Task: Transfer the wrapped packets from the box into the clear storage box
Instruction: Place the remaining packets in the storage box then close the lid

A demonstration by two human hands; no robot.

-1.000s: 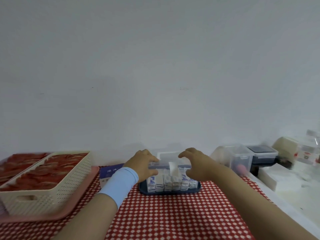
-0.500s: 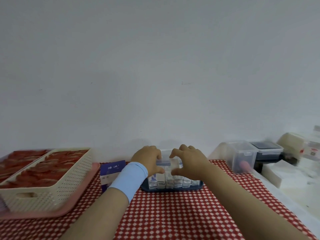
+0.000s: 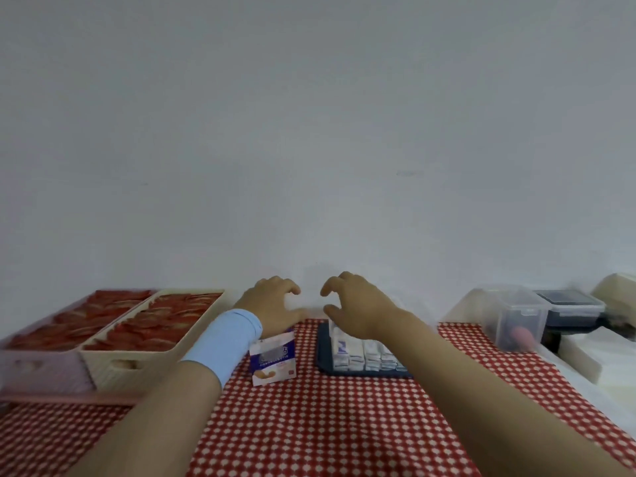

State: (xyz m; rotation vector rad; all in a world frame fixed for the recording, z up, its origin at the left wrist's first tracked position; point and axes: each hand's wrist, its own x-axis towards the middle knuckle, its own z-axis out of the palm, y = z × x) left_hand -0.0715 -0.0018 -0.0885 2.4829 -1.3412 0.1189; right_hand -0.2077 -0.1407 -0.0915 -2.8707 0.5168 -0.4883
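Observation:
A clear storage box (image 3: 333,333) stands on a dark blue base (image 3: 324,349) in the middle of the red checked cloth. Rows of white and blue wrapped packets (image 3: 364,353) stand upright inside it. To its left stands a purple and white packet box (image 3: 273,356). My left hand (image 3: 272,301), with a light blue wristband, hovers over the top of the purple box, fingers loosely curled and holding nothing. My right hand (image 3: 356,304) hovers over the back of the clear box, fingers spread and curved, also holding nothing. It hides the back of that box.
A cream basket (image 3: 113,364) of red slices sits on a pink tray (image 3: 65,397) at the left. At the right stand a lidded clear tub (image 3: 512,315), a dark container (image 3: 571,309) and white blocks (image 3: 599,352). A white wall rises behind the table.
Both hands have come off the top of the clear box and moved apart. My left hand has shifted left over the purple box, which now shows more fully.

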